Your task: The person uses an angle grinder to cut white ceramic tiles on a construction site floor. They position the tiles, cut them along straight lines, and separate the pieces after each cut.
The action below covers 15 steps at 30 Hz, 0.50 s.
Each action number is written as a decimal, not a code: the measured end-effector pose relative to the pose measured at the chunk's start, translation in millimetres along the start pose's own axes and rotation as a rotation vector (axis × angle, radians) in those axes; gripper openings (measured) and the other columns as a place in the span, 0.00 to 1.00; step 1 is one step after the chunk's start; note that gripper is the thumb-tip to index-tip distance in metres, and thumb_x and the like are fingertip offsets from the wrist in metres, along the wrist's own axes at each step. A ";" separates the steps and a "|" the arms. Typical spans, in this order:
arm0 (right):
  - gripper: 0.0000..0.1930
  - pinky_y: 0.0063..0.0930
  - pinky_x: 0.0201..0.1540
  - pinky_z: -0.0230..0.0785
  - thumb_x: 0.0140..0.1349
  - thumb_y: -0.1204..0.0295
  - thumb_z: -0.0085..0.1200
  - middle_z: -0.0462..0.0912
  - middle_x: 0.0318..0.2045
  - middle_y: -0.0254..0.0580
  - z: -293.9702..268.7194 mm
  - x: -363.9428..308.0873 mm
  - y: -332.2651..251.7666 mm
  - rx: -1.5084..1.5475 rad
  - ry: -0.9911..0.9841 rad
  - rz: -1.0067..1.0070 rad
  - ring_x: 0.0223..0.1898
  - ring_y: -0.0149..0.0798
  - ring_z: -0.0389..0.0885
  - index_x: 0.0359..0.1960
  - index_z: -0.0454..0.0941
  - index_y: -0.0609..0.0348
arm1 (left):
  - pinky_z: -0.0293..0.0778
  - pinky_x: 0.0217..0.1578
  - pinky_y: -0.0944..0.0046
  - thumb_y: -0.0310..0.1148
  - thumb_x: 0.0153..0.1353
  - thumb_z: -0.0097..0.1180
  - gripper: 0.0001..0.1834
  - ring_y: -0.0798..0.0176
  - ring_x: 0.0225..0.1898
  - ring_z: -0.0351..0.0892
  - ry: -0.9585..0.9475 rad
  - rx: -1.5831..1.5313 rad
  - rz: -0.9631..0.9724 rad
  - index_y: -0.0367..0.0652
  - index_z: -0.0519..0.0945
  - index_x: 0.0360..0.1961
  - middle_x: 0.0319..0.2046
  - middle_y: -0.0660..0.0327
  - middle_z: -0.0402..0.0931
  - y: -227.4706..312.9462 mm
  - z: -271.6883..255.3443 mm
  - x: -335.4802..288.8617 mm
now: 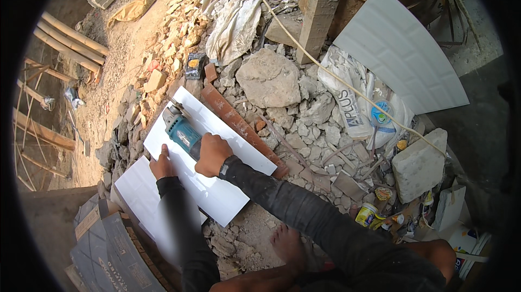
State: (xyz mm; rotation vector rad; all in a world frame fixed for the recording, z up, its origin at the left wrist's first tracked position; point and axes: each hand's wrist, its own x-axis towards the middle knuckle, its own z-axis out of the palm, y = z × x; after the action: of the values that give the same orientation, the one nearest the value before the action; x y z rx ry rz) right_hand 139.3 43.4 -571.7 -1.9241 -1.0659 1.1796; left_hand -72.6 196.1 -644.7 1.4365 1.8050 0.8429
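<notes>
My right hand (213, 154) is wrapped round the rear body of a teal angle grinder (185, 134). Its disc (179, 108) stands at the far end of a glossy white tile (225, 194); whether the disc touches the tile I cannot tell. At the tile's left edge, my left hand (161, 165) grips it, one digit laid along the surface, the other fingers partly hidden. Another white tile (140, 186) lies under my left forearm, to the left of the first. Along the tile's right side lies a reddish-brown strip (244, 129).
Broken concrete and a large rock (268, 77) lie beyond. A pale cable (347, 77) crosses the rubble near white sacks (347, 96). A curved white tile piece (401, 53) leans at right by a post (322, 15). Dark cartons (116, 254) stand at lower left. My bare foot (287, 246) is close by.
</notes>
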 end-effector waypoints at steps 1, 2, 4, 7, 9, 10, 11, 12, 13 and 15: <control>0.29 0.44 0.55 0.77 0.43 0.69 0.66 0.82 0.46 0.65 0.2 -0.9 0.7 0.003 0.001 -0.003 0.49 0.62 0.83 0.48 0.72 0.72 | 0.74 0.40 0.62 0.40 0.61 0.68 0.25 0.59 0.35 0.81 -0.008 -0.030 -0.005 0.23 0.82 0.43 0.37 0.53 0.85 -1.8 0.1 1.8; 0.29 0.44 0.55 0.77 0.43 0.69 0.66 0.82 0.45 0.65 0.4 -1.7 1.4 0.007 0.008 -0.004 0.49 0.62 0.83 0.47 0.72 0.72 | 0.74 0.40 0.62 0.40 0.61 0.68 0.25 0.59 0.35 0.81 -0.015 -0.056 -0.011 0.23 0.82 0.44 0.37 0.53 0.84 -3.4 0.7 3.5; 0.29 0.44 0.55 0.77 0.43 0.69 0.66 0.82 0.45 0.65 0.6 -3.1 2.9 0.009 0.008 -0.009 0.48 0.62 0.83 0.47 0.72 0.72 | 0.74 0.41 0.62 0.40 0.61 0.68 0.25 0.59 0.35 0.81 -0.021 -0.086 -0.015 0.23 0.82 0.44 0.37 0.53 0.84 -5.9 1.3 5.1; 0.29 0.44 0.54 0.77 0.44 0.69 0.66 0.82 0.45 0.65 0.5 -4.5 3.4 0.004 0.010 -0.008 0.48 0.62 0.84 0.47 0.72 0.72 | 0.74 0.41 0.61 0.41 0.60 0.69 0.26 0.59 0.35 0.81 -0.002 -0.065 -0.010 0.22 0.82 0.44 0.37 0.52 0.84 -5.1 1.8 3.7; 0.28 0.44 0.54 0.77 0.44 0.69 0.66 0.82 0.45 0.65 -0.1 -5.3 3.4 0.002 0.007 -0.006 0.48 0.62 0.83 0.47 0.72 0.72 | 0.74 0.41 0.61 0.42 0.60 0.69 0.27 0.59 0.36 0.81 0.027 0.008 -0.006 0.22 0.81 0.44 0.38 0.52 0.84 -3.3 1.2 1.6; 0.29 0.44 0.54 0.77 0.44 0.69 0.66 0.82 0.45 0.65 -0.6 -5.7 3.4 0.003 0.005 -0.006 0.48 0.62 0.83 0.47 0.72 0.72 | 0.74 0.41 0.61 0.42 0.60 0.70 0.28 0.59 0.36 0.81 0.020 -0.019 -0.017 0.21 0.81 0.45 0.38 0.52 0.84 -2.2 1.3 1.2; 0.29 0.44 0.55 0.77 0.44 0.69 0.66 0.82 0.46 0.65 -0.9 -6.0 3.1 0.004 0.009 -0.004 0.49 0.62 0.83 0.47 0.72 0.72 | 0.74 0.41 0.61 0.42 0.59 0.70 0.28 0.59 0.36 0.81 0.016 -0.032 -0.027 0.21 0.81 0.45 0.38 0.52 0.84 -1.4 1.4 1.1; 0.29 0.44 0.55 0.77 0.44 0.69 0.65 0.82 0.46 0.65 -1.1 -6.2 2.6 0.005 0.003 -0.005 0.49 0.61 0.83 0.48 0.72 0.72 | 0.74 0.41 0.61 0.42 0.59 0.70 0.28 0.59 0.36 0.81 0.012 -0.034 -0.047 0.21 0.81 0.45 0.38 0.51 0.84 -0.9 1.5 1.3; 0.29 0.44 0.55 0.77 0.44 0.69 0.65 0.82 0.46 0.65 -1.2 -6.4 2.3 0.007 0.003 -0.003 0.49 0.61 0.83 0.48 0.72 0.72 | 0.75 0.41 0.61 0.42 0.59 0.70 0.29 0.59 0.36 0.81 0.010 -0.045 -0.038 0.21 0.81 0.45 0.38 0.51 0.84 -0.9 1.3 1.7; 0.29 0.44 0.55 0.77 0.44 0.69 0.65 0.81 0.46 0.65 -1.6 -6.1 1.8 0.008 -0.001 0.001 0.49 0.61 0.83 0.48 0.72 0.72 | 0.75 0.41 0.61 0.42 0.59 0.70 0.29 0.59 0.36 0.81 0.005 -0.038 -0.049 0.21 0.81 0.46 0.38 0.51 0.84 -1.4 1.4 2.8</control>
State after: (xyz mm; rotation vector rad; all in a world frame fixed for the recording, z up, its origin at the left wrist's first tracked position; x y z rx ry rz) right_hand 139.7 37.1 -570.1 -1.9183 -1.0597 1.1834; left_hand -72.7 198.6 -646.9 1.3618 1.8114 0.8513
